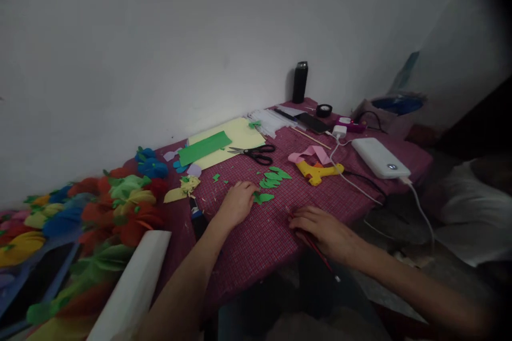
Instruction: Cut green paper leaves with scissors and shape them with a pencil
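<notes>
My left hand is closed, with its fingertips at the stem end of a green paper leaf low over the tablecloth. My right hand grips a slim red pencil, whose pale end points down toward me past the table's front edge. Just beyond the left fingertips lies a loose pile of green paper leaves. Farther back, black-handled scissors rest on a pale yellow sheet, beside a green paper strip.
Colourful paper flowers and a white roll crowd the left. A yellow glue gun, pink ribbon, power bank and cables lie at right. Farther back are white sticks, a phone, black tape and a black bottle.
</notes>
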A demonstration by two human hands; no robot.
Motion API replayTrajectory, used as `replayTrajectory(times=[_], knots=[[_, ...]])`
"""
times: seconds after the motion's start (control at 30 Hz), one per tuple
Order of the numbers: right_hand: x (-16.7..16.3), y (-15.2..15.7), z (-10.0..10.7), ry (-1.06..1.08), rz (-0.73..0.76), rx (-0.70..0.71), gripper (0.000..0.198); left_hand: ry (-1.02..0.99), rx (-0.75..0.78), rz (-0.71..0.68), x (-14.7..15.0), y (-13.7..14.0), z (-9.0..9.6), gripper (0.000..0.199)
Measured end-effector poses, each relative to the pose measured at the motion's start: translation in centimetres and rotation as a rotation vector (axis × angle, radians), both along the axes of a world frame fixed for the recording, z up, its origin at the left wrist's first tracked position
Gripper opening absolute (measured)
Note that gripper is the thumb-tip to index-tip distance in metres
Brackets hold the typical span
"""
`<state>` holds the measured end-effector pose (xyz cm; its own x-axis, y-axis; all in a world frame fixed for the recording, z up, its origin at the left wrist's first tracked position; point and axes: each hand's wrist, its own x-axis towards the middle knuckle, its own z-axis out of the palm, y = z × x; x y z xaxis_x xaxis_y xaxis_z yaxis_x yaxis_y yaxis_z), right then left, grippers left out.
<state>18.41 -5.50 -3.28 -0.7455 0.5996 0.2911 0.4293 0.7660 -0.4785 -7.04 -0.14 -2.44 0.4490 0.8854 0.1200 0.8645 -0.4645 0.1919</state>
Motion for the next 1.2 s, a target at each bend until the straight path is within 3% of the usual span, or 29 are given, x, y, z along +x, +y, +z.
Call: replayTrajectory(times=[0.2,0.3,0.47,0.77,0.83,0.93,1.03,1.2], knots=[[-1.7,2.6,-0.3,0.143,-0.207,-0.049,0.021,-0.020,0.089,0.053,-0.2,0.1,0.1,0.015],[-3.6,4.6,-0.3,0.203,-0.269,0.006,0.020,0.005,0.156,0.085,-0.3,-0.3,1.0,0.015],[-6.8,6.7,0.9,0.204,-0.235,0.089,0.024,0.035,0.225,0.063,0.0,-1.3,2.5,0.014],[-7.2,6.4,0.9,0.240,-0.218,-0.063,0.007,-0.071,0.163,0.023,0.5,-2.2,3.2,0.013],[-6.7,5.8,0.8,0.289,-0.184,-0.153,0.007,-0.206,0.165,0.083,0.2,-2.5,3.7,0.020],[-6.0,4.6,0.8,0.454,-0.127,-0.493,0.009,-0.469,0.100,0.181,-0.4,-3.3,4.4,0.026],[-5.6,3.4,0.8,0.609,-0.133,-0.783,0.016,-0.573,-0.005,0.217,-0.7,-4.5,4.3,0.024],[-6.7,1.2,0.3,0.573,-0.119,-0.854,0.019,-0.496,0.032,0.281,-0.2,-7.3,3.4,0.020]])
